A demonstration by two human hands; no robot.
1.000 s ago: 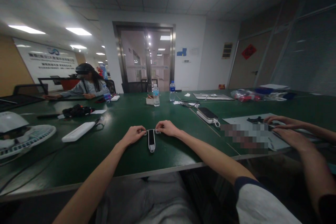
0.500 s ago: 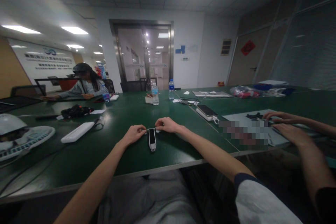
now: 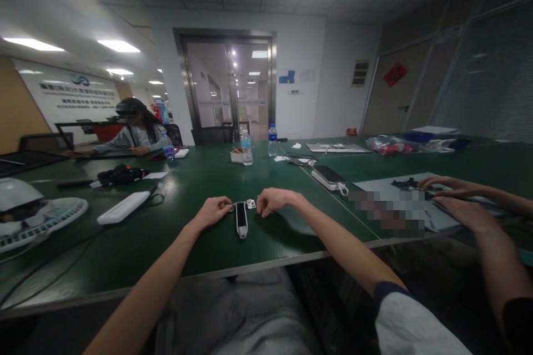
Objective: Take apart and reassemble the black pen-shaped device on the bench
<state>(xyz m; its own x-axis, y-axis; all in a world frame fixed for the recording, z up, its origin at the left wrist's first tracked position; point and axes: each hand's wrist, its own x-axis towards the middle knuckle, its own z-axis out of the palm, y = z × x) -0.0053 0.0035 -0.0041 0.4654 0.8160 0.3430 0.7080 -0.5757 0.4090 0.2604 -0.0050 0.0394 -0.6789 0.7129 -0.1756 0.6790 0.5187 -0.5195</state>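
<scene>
A small black device with a pale rim [image 3: 240, 219] lies on the green table [image 3: 175, 233] in front of me, with a small silver metal piece [image 3: 250, 204] at its far end. My left hand [image 3: 214, 211] is curled, its fingertips pinching the far left corner of the device. My right hand [image 3: 275, 200] sits just right of the metal piece, fingers curled into a loose fist, apart from it. Whether anything is in that fist I cannot make out.
A white power bank [image 3: 122, 208] and a white fan [image 3: 35, 216] lie to the left. Water bottles [image 3: 247, 148] stand mid-table. A phone on a white pack [image 3: 328, 176] lies to the right. Another person's hands [image 3: 453, 199] work at the right; a further person sits at the far left.
My right hand has let go of the metal piece at the device's far end and drawn a little to the right. The left hand has kept its hold.
</scene>
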